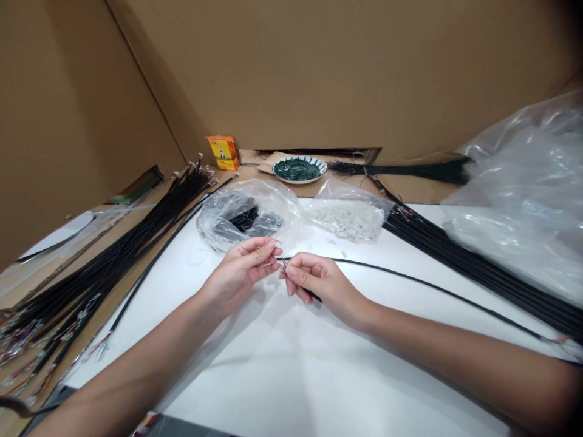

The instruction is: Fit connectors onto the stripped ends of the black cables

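My right hand [323, 279] grips a black cable [314, 297] near its thin wires [283, 266], above the white surface [291, 376]; my left hand [243, 264] pinches its fingertips, on what I can't tell. A loose hold could let those wires splay or cross.

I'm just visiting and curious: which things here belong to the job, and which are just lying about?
Probably the job: thin wires in the right hand; black cables; bag of small white pieces.

Probably lying about: yellow-orange box; large clear bag; perhaps the plate of green stuff.
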Motion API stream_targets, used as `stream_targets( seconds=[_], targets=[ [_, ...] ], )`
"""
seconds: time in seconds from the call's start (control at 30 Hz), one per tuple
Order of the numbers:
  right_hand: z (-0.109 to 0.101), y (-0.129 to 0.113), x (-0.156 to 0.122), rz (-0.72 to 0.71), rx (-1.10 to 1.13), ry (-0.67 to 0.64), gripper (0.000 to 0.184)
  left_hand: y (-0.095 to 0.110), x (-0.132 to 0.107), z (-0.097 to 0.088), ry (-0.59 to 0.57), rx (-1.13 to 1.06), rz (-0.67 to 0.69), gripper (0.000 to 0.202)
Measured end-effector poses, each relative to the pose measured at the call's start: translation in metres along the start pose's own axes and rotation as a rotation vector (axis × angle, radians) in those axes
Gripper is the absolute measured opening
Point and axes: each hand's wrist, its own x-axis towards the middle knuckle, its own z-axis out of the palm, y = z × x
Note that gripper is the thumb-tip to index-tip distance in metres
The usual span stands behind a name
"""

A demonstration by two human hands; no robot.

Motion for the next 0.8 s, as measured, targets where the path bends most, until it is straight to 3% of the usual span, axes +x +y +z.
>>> stream_targets(
  seconds=[0.43, 0.57, 0.7, 0.8],
  targets=[
    [-0.0006, 0.0028, 0.0011, 0.028, 0.011, 0.121, 0.025, -0.0074, -0.0036, 0.0031, -0.074, 0.040, -0.069, 0.012],
    [-0.0003, 0.0040, 0.0005, 0.025, 0.005, 0.133, 0.025, -0.0058, -0.0034, 0.0021, -0.098, 0.159, -0.014, 0.016],
    [-0.0006, 0.0051, 0.0008, 0.033, 0.008, 0.147, 0.024, -0.0041, -0.0032, 0.0007, -0.054, 0.382, 0.105, 0.022],
    [-0.0006, 0.0057, 0.0005, 0.036, 0.014, 0.149, 0.025, -0.0026, -0.0042, 0.0007, -0.035, 0.429, 0.144, 0.023]
  ],
)
